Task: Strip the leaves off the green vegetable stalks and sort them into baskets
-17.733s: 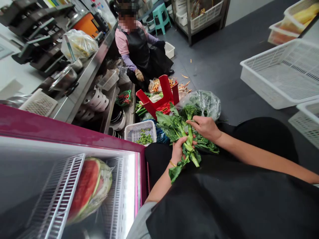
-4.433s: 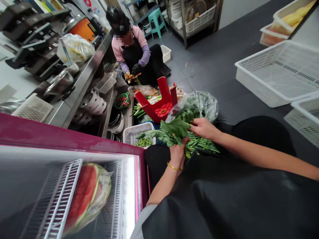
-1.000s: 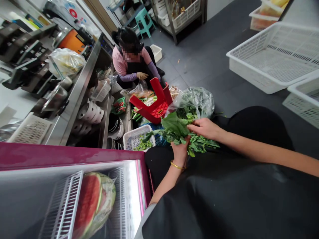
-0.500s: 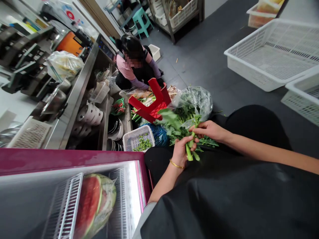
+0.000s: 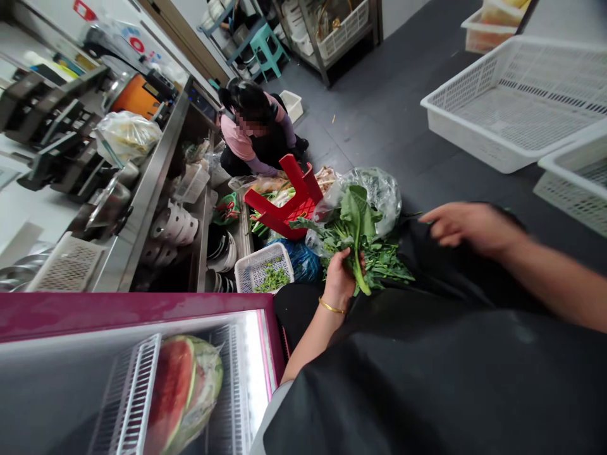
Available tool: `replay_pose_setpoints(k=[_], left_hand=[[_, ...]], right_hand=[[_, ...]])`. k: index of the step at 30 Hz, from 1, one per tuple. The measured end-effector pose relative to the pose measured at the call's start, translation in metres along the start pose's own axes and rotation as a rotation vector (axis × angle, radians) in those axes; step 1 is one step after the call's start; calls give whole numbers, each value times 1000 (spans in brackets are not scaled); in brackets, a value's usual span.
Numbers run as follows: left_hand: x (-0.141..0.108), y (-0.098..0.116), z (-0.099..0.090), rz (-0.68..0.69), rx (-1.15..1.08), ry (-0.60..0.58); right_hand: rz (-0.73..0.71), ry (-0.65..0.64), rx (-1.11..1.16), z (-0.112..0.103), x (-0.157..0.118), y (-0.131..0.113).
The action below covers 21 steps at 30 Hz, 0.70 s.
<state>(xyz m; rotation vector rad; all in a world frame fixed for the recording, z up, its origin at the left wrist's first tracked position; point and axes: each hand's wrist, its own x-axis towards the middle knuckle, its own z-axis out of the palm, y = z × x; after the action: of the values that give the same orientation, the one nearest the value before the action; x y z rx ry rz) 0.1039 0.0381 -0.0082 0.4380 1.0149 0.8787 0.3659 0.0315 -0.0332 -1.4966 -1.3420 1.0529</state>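
Observation:
My left hand (image 5: 340,278), with a gold bangle at its wrist, is closed around the stalk of a broad green leaf (image 5: 356,218) that stands up out of it. Below and behind it lies a heap of leafy greens (image 5: 386,259), partly inside a clear plastic bag (image 5: 386,193). My right hand (image 5: 469,230) is off to the right over my dark-clothed knee, blurred by motion. Its index finger points left, the other fingers are half bent, and I see nothing in it.
A red upturned stool (image 5: 296,205) stands behind the greens. A small white basket (image 5: 244,268) holds green bits beside a blue bag (image 5: 303,259). A co-worker (image 5: 251,126) crouches beyond. A large white crate (image 5: 478,136) is at right; an open fridge (image 5: 142,300) with cut watermelon is at left.
My right hand has let go of the greens and moved right, away from my left hand. The thick stem piece is gone from my hands; my left hand now holds a leaf upright.

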Motion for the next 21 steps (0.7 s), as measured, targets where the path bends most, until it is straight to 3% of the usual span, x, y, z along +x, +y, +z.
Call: replay_pose_setpoints(k=[2,4,6,8,11,15,17,21], left_hand=[[-2,0,4,102,16,24],[-6,0,1,200,13,16],[-11,2,-10,244,-29,9],[-16,3,-24,228,-87,22],[-24,2,-44,173,-88,56],[-28,-2,-52,154,58,8],[-27,-2,-51,175,48,18],[-19,4,-51,180,-183,141]], right_hand=[[7,-288,-23,59,0,-26],[-44,-379,-33,106,5,-48],[-17,-443,91,132,10,-59],[79,-515,265,141,16,-58],[210,-446,462,140,23,-52],[191,-416,433,148,29,-58],[68,-392,264,157,27,-65],[-396,-261,-82,167,0,-65]])
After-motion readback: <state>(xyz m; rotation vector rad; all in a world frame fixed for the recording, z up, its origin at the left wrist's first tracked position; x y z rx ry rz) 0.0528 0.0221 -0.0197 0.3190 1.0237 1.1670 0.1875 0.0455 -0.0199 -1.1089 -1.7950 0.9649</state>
